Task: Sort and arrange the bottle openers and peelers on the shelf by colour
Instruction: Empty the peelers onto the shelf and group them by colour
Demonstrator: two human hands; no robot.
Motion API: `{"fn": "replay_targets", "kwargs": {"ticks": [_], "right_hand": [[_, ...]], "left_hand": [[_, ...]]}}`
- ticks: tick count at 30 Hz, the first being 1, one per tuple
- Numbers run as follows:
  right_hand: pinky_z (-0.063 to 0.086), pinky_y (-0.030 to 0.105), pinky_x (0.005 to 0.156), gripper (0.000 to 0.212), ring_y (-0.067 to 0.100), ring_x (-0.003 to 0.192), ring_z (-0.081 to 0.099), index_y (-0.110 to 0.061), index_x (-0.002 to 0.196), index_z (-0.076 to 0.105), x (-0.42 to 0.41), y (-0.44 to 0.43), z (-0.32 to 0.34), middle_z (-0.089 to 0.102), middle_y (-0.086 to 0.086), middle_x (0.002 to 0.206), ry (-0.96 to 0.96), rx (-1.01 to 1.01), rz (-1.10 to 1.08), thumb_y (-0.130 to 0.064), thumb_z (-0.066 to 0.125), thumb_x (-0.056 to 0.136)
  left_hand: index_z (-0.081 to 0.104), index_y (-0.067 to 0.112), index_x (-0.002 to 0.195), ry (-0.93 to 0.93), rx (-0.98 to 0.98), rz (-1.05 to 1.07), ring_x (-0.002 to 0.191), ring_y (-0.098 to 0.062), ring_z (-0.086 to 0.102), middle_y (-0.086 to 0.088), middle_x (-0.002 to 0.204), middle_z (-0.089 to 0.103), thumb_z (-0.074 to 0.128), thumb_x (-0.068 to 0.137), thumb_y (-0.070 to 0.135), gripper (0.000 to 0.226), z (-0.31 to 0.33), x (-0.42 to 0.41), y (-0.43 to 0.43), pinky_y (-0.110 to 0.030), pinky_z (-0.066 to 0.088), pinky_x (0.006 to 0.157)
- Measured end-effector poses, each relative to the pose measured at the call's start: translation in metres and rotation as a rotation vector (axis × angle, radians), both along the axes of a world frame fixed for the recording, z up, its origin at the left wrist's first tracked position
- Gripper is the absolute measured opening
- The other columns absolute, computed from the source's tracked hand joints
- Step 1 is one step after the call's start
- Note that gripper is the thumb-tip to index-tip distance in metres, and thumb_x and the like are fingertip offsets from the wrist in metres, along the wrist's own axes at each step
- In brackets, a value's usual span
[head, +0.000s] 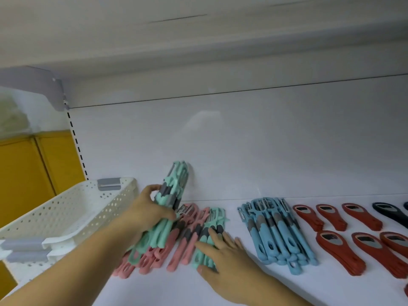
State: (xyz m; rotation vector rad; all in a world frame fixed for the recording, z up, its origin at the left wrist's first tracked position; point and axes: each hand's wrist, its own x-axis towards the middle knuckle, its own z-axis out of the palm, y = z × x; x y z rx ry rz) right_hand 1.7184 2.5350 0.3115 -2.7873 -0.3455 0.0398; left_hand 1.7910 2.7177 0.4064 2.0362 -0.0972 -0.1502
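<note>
Bare forearms stretch over the glossy white shelf [242, 288]. Left hand [145, 208] clasps a mint bundle [174, 186] of smooth plastic peelers with grey grips, tilted up, blades toward the back wall. Right hand [223, 257] lies flat, fingers straight, on a mint pile [215, 219] resting on the shelf. Pink peelers [181, 246] lie heaped between the two, under the bundle. Blue peelers [276, 230] sit grouped further right, then flat, rounded red openers [362, 250] in rows and navy openers [386, 210] at the edge. A perforated white basket [66, 208] stands left.
</note>
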Motion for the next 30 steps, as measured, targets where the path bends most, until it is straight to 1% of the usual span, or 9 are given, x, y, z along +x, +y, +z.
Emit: {"fn": "replay_targets", "kwargs": {"ticks": [2, 6, 9, 13, 15, 19, 24, 27, 30], "right_hand": [[-0.009, 0.048, 0.118, 0.059, 0.030, 0.147, -0.011, -0.047, 0.148, 0.003, 0.001, 0.003, 0.000, -0.013, -0.003, 0.160, 0.009, -0.032, -0.014, -0.051, 0.032, 0.097], [0.000, 0.047, 0.120, 0.063, 0.030, 0.147, -0.007, -0.038, 0.151, 0.006, 0.010, 0.014, 0.005, -0.009, -0.001, 0.161, 0.034, -0.112, -0.047, -0.055, 0.032, 0.095], [0.007, 0.044, 0.120, 0.065, 0.033, 0.146, -0.005, -0.030, 0.152, 0.013, 0.017, 0.032, 0.007, -0.002, -0.005, 0.161, 0.031, -0.077, -0.049, -0.050, 0.037, 0.095], [0.011, 0.041, 0.120, 0.061, 0.032, 0.145, 0.005, -0.024, 0.149, 0.026, 0.025, 0.055, 0.005, 0.016, -0.006, 0.158, -0.039, -0.035, -0.015, -0.043, 0.042, 0.094], [0.013, 0.038, 0.120, 0.060, 0.031, 0.141, 0.016, -0.025, 0.145, 0.034, 0.031, 0.061, 0.003, 0.027, -0.006, 0.152, -0.102, -0.033, 0.038, -0.044, 0.042, 0.089], [0.021, 0.038, 0.117, 0.062, 0.029, 0.137, 0.023, -0.026, 0.145, 0.030, 0.027, 0.064, 0.006, 0.031, -0.005, 0.147, -0.118, -0.059, 0.021, -0.039, 0.045, 0.086], [0.031, 0.046, 0.110, 0.060, 0.036, 0.135, 0.023, -0.006, 0.140, 0.033, 0.009, 0.034, 0.017, 0.027, 0.008, 0.146, 0.013, -0.230, -0.125, -0.037, 0.040, 0.090], [0.034, 0.043, 0.107, 0.059, 0.031, 0.134, 0.028, -0.009, 0.138, 0.036, 0.000, 0.012, 0.014, 0.028, 0.004, 0.143, -0.011, -0.172, -0.163, -0.040, 0.040, 0.088], [0.035, 0.038, 0.106, 0.056, 0.022, 0.133, 0.028, -0.014, 0.136, 0.040, -0.003, 0.005, 0.007, 0.029, -0.006, 0.143, -0.089, -0.044, -0.182, -0.045, 0.041, 0.089]], "left_hand": [[0.043, 0.027, 0.125, -0.024, -0.093, -0.011, 0.059, -0.031, 0.067, -0.017, 0.081, 0.070, 0.074, 0.066, -0.009, 0.076, 0.014, -0.010, 0.018, -0.030, 0.053, 0.047], [0.045, 0.026, 0.123, -0.002, -0.241, -0.063, 0.050, -0.024, 0.067, -0.003, 0.065, 0.073, 0.074, 0.066, -0.011, 0.074, 0.022, -0.029, 0.051, -0.023, 0.046, 0.037], [0.049, 0.026, 0.120, 0.051, -0.349, -0.099, 0.061, -0.037, 0.068, -0.016, 0.079, 0.073, 0.076, 0.053, -0.009, 0.080, 0.012, -0.037, 0.068, -0.034, 0.053, 0.048], [0.054, 0.026, 0.110, 0.064, -0.449, -0.109, 0.065, -0.038, 0.069, -0.011, 0.075, 0.074, 0.073, 0.061, -0.017, 0.068, -0.004, -0.035, 0.070, -0.039, 0.056, 0.049], [0.055, 0.027, 0.110, 0.075, -0.500, -0.124, 0.076, -0.045, 0.068, -0.019, 0.089, 0.072, 0.072, 0.051, -0.007, 0.070, -0.013, -0.029, 0.061, -0.046, 0.057, 0.057], [0.055, 0.024, 0.113, 0.120, -0.532, -0.158, 0.074, -0.040, 0.069, -0.023, 0.098, 0.069, 0.070, 0.048, 0.001, 0.071, -0.024, -0.023, 0.038, -0.042, 0.057, 0.060], [0.053, 0.016, 0.114, 0.166, -0.546, -0.170, 0.064, -0.030, 0.069, -0.016, 0.082, 0.073, 0.071, 0.051, -0.005, 0.068, -0.038, -0.021, 0.017, -0.033, 0.053, 0.056], [0.052, 0.018, 0.116, 0.155, -0.501, -0.181, 0.071, -0.034, 0.067, -0.020, 0.093, 0.070, 0.068, 0.047, -0.003, 0.074, -0.047, -0.024, -0.004, -0.036, 0.054, 0.063], [0.050, 0.024, 0.109, 0.120, -0.458, -0.187, 0.068, -0.030, 0.066, -0.020, 0.091, 0.069, 0.067, 0.062, -0.010, 0.060, -0.051, -0.030, -0.032, -0.030, 0.052, 0.057]]}}
